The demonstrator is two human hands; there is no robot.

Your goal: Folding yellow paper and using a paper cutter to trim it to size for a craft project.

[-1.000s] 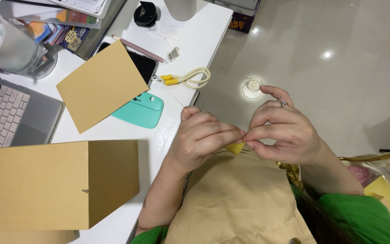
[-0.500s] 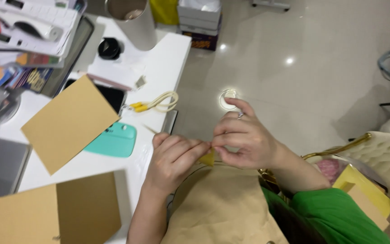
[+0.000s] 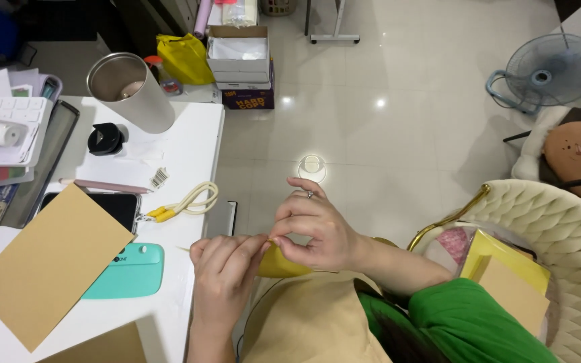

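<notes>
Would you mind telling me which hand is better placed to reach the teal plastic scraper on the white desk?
Probably the left hand: it lies at the desk edge beside the teal plastic scraper, while the right hand is out over the floor.

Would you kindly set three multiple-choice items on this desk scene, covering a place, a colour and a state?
1. Where is the steel tumbler?
A. on the white desk
B. on the floor
C. on the chair

2. What colour is the small piece between the hands?
A. red
B. yellow
C. blue

3. How is the right hand?
A. open flat
B. pinching the piece
C. on the phone

Answers: 1 A, it stands on the desk's far end. 2 B, yellow shows below the fingers. 3 B, its fingertips meet the left hand on the piece.
</notes>
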